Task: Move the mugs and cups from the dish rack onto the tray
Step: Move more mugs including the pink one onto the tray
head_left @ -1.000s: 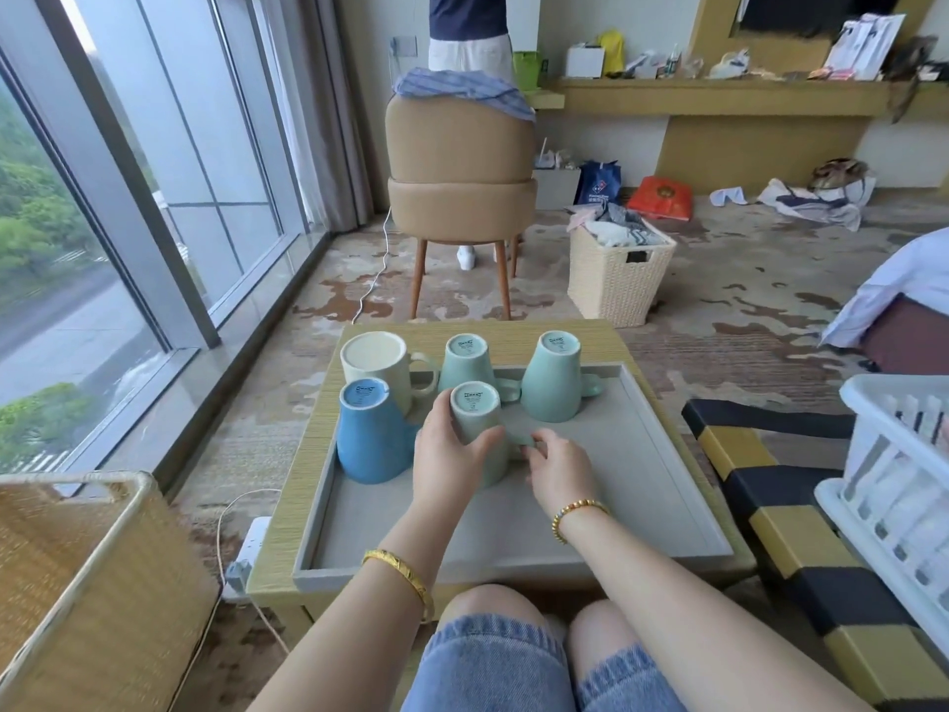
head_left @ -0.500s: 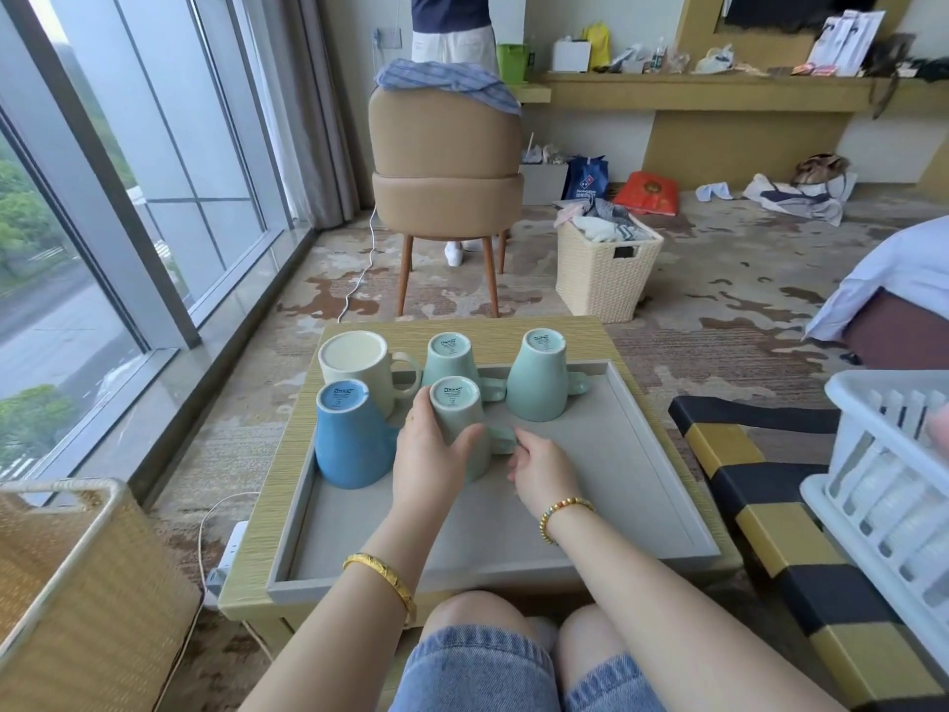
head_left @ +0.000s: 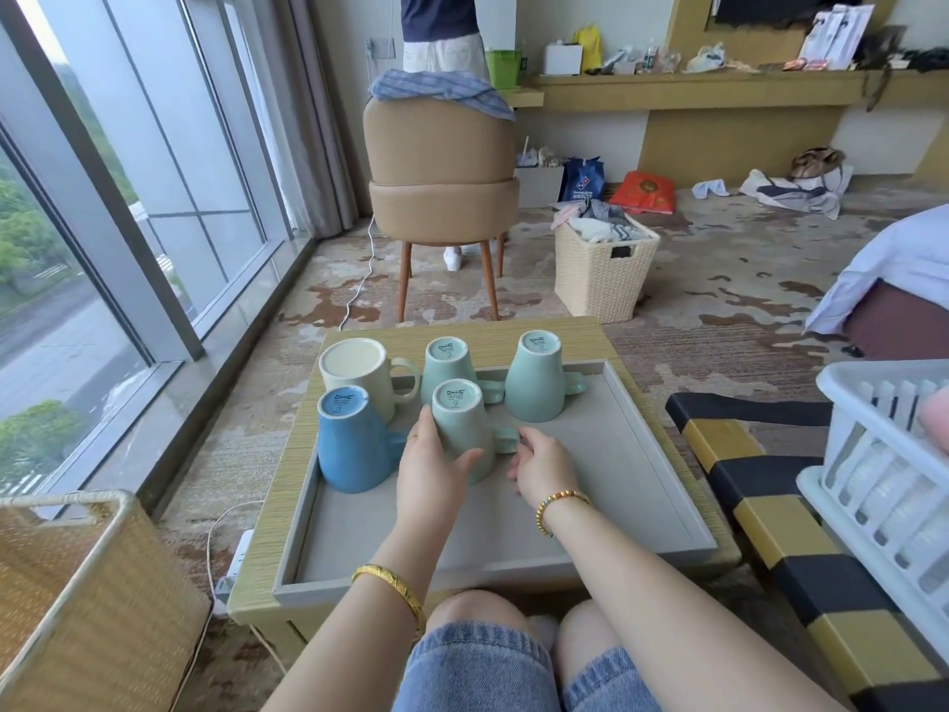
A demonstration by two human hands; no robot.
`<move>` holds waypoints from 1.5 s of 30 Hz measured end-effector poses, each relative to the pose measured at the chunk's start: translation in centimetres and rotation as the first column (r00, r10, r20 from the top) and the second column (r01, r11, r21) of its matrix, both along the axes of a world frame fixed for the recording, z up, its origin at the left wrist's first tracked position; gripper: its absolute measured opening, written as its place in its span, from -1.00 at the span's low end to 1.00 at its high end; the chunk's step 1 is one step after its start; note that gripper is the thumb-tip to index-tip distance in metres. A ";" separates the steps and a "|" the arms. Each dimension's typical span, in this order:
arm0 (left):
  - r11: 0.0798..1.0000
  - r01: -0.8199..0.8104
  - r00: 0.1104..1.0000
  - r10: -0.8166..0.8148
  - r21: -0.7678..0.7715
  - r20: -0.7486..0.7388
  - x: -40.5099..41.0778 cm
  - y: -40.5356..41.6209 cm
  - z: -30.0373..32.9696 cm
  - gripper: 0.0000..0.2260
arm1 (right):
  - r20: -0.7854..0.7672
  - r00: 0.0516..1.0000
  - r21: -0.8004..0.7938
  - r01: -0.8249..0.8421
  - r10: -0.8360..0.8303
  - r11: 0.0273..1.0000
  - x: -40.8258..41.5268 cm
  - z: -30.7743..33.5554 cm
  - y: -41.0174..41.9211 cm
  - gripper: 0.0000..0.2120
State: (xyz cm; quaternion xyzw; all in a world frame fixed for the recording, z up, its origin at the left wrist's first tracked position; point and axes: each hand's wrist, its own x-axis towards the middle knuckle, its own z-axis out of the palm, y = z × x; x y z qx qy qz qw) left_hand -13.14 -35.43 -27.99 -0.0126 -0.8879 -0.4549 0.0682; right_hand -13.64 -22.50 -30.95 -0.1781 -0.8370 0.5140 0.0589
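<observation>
Several mugs stand upside down at the far left of the grey tray (head_left: 606,485). A mint-green mug (head_left: 459,426) is nearest me; my left hand (head_left: 431,467) curls round its body and my right hand (head_left: 542,467) pinches its handle. To its left stands a blue mug (head_left: 349,441). Behind are a cream mug (head_left: 359,375), a second mint mug (head_left: 449,364) and a third mint mug (head_left: 539,377). The white dish rack (head_left: 883,485) sits at the right edge with something pink in it.
The tray lies on a low straw-coloured table (head_left: 544,336). A woven basket (head_left: 77,593) stands at my left, a black-and-yellow bench (head_left: 770,506) under the rack. Beyond the table are a tan chair (head_left: 441,182), a wicker hamper (head_left: 606,269) and a standing person (head_left: 444,33).
Both hands stay on the front mint mug. The view has shifted slightly; the mug stands in about the same spot on the tray.
</observation>
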 end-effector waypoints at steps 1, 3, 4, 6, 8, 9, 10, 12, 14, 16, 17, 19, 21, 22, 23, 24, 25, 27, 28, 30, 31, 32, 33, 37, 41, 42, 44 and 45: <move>1.000 -0.005 1.000 0.005 -0.002 0.003 0.0 0.1 0.0 -0.33 | 0.020 1.000 -0.039 -0.004 0.005 0.999 0.0 0.2 0.2 -0.69; 1.000 -0.014 1.000 0.014 -0.017 0.009 0.0 0.2 0.0 -0.33 | 0.062 0.998 -0.112 -0.024 0.031 0.993 0.1 0.6 0.5 -0.67; 1.000 -0.014 1.000 0.014 -0.028 0.010 0.1 0.3 0.0 -0.33 | 0.075 0.996 -0.139 -0.039 0.050 0.990 0.2 0.9 0.6 -0.67; 0.999 -0.005 1.000 0.005 -0.045 0.006 0.1 0.4 -0.1 -0.32 | 0.100 0.991 -0.191 -0.069 0.089 0.979 0.4 1.4 0.8 -0.65; 0.998 -0.003 1.000 0.003 -0.060 0.000 0.3 0.4 -0.3 -0.30 | 0.107 0.987 -0.223 -0.092 0.118 0.970 0.5 1.6 1.0 -0.63; 0.998 -0.003 1.000 0.003 -0.066 -0.004 0.4 0.4 -0.4 -0.28 | 0.104 0.986 -0.217 -0.106 0.131 0.970 0.5 1.5 1.1 -0.63; 0.997 -0.004 1.000 0.003 -0.074 -0.009 0.6 0.4 -0.4 -0.27 | 0.101 0.984 -0.206 -0.124 0.147 0.971 0.5 1.4 1.2 -0.64; 0.995 -0.008 1.000 0.006 -0.102 -0.022 0.8 0.3 -0.1 -0.25 | 0.102 0.979 -0.187 -0.155 0.176 0.970 0.6 1.4 1.3 -0.63; 0.990 -0.035 0.996 0.023 -0.137 -0.087 1.1 0.2 0.5 -0.29 | 0.098 0.979 -0.165 -0.160 0.178 0.973 0.7 1.5 1.7 -0.57; 0.987 -0.093 0.981 0.068 -0.132 -0.183 1.7 0.5 1.8 -0.40 | 0.064 0.987 -0.085 -0.141 0.147 0.986 1.2 2.3 2.6 -0.58; 0.986 -0.123 0.969 0.095 -0.114 -0.227 2.0 0.8 2.6 -0.48 | 0.035 0.991 -0.023 -0.131 0.132 0.991 1.5 3.0 3.2 -0.63; 0.985 -0.152 0.948 0.123 -0.080 -0.294 2.7 1.8 4.4 -0.61 | -0.032 0.993 0.067 -0.108 0.111 0.992 2.5 4.9 4.5 -0.76; 0.991 -0.117 0.936 0.089 -0.064 -0.340 3.5 3.4 6.3 -0.70 | -0.082 0.991 0.133 -0.093 0.104 0.987 4.0 7.2 6.2 -0.85; 0.995 -0.080 0.933 0.052 -0.065 -0.357 4.0 4.3 7.3 -0.75 | -0.101 0.990 0.169 -0.082 0.100 0.982 4.9 8.5 7.1 -0.84; 0.997 -0.032 0.930 0.004 -0.070 -0.368 4.5 5.4 8.1 -0.80 | -0.118 0.988 0.203 -0.072 0.098 0.977 6.0 9.7 8.2 -0.81; 0.997 0.026 0.926 -0.053 -0.078 -0.375 5.1 6.5 8.9 -0.84 | -0.137 0.986 0.232 -0.064 0.098 0.971 7.0 10.8 9.2 -0.80; 0.992 0.089 0.917 -0.116 -0.090 -0.382 5.8 7.7 9.7 -0.86 | -0.158 0.983 0.263 -0.054 0.098 0.963 8.2 11.9 10.3 -0.80; 0.971 0.197 0.882 -0.236 -0.136 -0.407 7.3 10.4 11.1 -0.87 | -0.195 0.977 0.305 -0.024 0.087 0.952 10.8 13.9 12.6 -0.79; 0.957 0.239 0.858 -0.289 -0.167 -0.424 8.2 11.9 11.7 -0.86 | -0.212 0.975 0.307 0.000 0.068 0.952 12.0 14.7 13.9 -0.78; 0.919 0.305 0.796 -0.390 -0.250 -0.463 10.0 14.8 12.6 -0.85 | -0.242 0.970 0.294 0.062 0.012 0.954 14.6 15.8 16.5 -0.75; 0.893 0.328 0.757 -0.443 -0.308 -0.480 10.9 16.3 12.8 -0.86 | -0.247 0.969 0.294 0.097 -0.022 0.951 15.8 16.0 17.9 -0.73; 0.864 0.347 0.717 -0.495 -0.364 -0.491 11.8 17.8 12.9 -0.86 | -0.247 0.967 0.301 0.134 -0.058 0.944 17.1 16.0 19.3 -0.70; 0.837 0.366 0.683 -0.538 -0.407 -0.493 12.6 19.3 12.9 -0.86 | -0.242 0.965 0.313 0.172 -0.097 0.934 18.4 15.9 20.7 -0.68; 0.748 0.512 0.607 -0.663 -0.421 -0.438 16.1 24.6 12.2 -0.80 | -0.253 0.927 0.319 0.351 -0.279 0.880 22.4 15.2 25.6 -0.71; 0.680 0.637 0.600 -0.733 -0.363 -0.320 19.1 29.0 11.5 -0.83 | -0.266 0.876 0.276 0.469 -0.402 0.839 24.5 15.4 29.6 -0.75; 0.665 0.661 0.604 -0.747 -0.349 -0.278 19.7 30.1 11.3 -0.83 | -0.255 0.874 0.286 0.476 -0.412 0.832 25.0 15.4 30.4 -0.76; 0.634 0.703 0.605 -0.771 -0.323 -0.198 20.8 32.2 10.8 -0.79 | -0.227 0.869 0.316 0.492 -0.439 0.811 26.0 15.2 32.1 -0.80; 0.615 0.723 0.604 -0.784 -0.315 -0.147 21.3 33.1 10.5 -0.76 | -0.221 0.864 0.339 0.503 -0.452 0.795 26.5 14.9 33.1 -0.82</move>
